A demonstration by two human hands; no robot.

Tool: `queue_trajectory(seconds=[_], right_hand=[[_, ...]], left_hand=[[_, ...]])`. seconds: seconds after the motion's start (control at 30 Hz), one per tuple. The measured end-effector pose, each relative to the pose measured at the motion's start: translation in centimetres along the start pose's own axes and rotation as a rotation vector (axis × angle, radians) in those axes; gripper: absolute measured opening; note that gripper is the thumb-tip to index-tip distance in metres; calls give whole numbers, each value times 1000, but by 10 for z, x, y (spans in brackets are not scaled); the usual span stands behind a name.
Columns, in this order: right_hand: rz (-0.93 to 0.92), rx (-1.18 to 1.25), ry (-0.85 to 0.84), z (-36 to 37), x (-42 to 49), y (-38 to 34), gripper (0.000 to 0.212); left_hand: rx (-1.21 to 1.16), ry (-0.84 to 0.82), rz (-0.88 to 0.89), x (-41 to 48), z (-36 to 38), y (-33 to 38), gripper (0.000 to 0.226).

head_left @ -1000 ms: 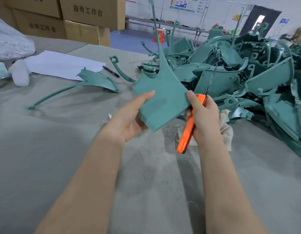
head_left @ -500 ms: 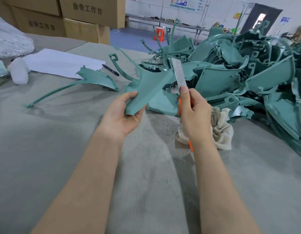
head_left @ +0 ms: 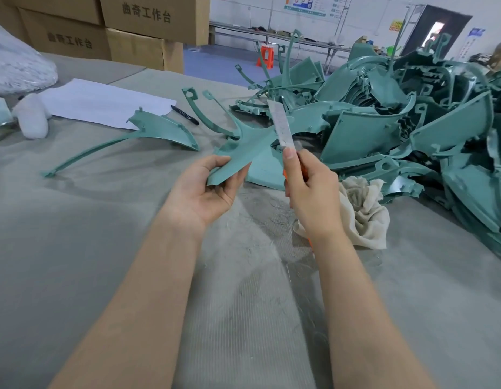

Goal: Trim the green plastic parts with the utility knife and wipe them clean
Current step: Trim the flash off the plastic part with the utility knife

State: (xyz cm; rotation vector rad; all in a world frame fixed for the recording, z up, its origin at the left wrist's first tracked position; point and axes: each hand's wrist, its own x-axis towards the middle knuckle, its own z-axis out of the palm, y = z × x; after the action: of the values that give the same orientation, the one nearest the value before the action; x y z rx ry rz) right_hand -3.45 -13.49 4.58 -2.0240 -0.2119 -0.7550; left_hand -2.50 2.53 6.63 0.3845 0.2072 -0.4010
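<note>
The grey felt table (head_left: 103, 262) is lying open left of your grip; the heap of green plastic parts (head_left: 398, 122) is crowding the right. Your left hand (head_left: 204, 192) is pinching the broad end of the thin, curved green plastic part (head_left: 243, 153); it is probably flexing easily, so grip near the cut. Your right hand (head_left: 311, 189) is clasping the orange-handled utility knife (head_left: 281, 124), blade upright beside the part's edge.

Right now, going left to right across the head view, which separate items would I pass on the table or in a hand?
White roll → white paper sheet → black marker → utility knife, blade raised → beige rag. The green parts pile overlaps the rag, so it is left out.
</note>
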Motion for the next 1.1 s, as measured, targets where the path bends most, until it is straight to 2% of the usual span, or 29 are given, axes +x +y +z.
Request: queue_trajectory(seconds=[0.2, 0.33, 0.43, 0.47, 0.53, 0.63, 0.7, 0.8, 1.1], right_hand=[[-111, -66, -237, 16, -11, -13, 41], [-123, -21, -442, 22, -15, -21, 41], [-106, 52, -517, 19, -17, -28, 40], [-90, 86, -479, 17, -16, -29, 41], [-49, 104, -299, 11, -12, -27, 44], [63, 113, 1, -1, -3, -15, 47], [109, 82, 113, -7, 1, -7, 52], [100, 47, 167, -10, 2, -4, 53], [73, 77, 219, -9, 0, -10, 56]], left_hand=[[-60, 14, 30, 4, -1, 4, 14], [-177, -24, 107, 1, -3, 6, 40], [-161, -35, 96, -2, -2, 5, 20], [-116, -8, 91, 0, -2, 5, 15], [-31, 12, 65, 2, -3, 5, 15], [-11, -25, 22, 1, -3, 2, 14], [2, -36, 0, 0, -2, 1, 13], [8, -55, -35, 0, 0, -2, 15], [9, -97, -79, -1, 1, -6, 43]])
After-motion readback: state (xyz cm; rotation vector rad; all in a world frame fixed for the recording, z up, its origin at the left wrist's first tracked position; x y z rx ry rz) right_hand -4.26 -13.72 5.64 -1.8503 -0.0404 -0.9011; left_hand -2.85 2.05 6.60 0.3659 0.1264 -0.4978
